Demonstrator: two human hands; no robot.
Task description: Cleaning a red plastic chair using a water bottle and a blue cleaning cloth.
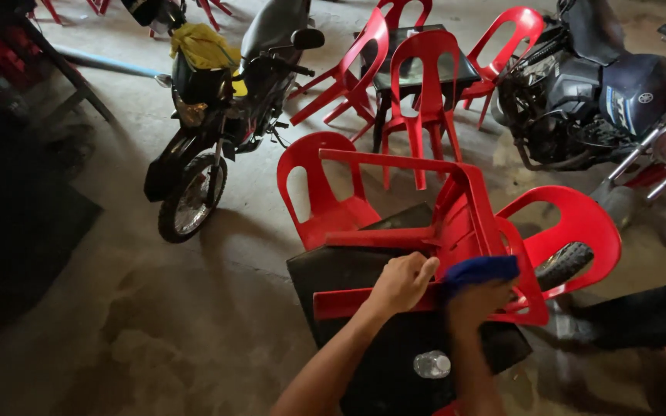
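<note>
A red plastic chair lies tipped on its side on top of a dark square table. My left hand grips the lower leg of that chair. My right hand holds a blue cloth pressed against the chair's frame. A clear plastic bottle stands on the table below my hands, seen from above.
Two red chairs stand around the table. Behind are another dark table with several red chairs, a black motorcycle at left and a dark motorcycle at right. A person's dark trouser leg lies at right.
</note>
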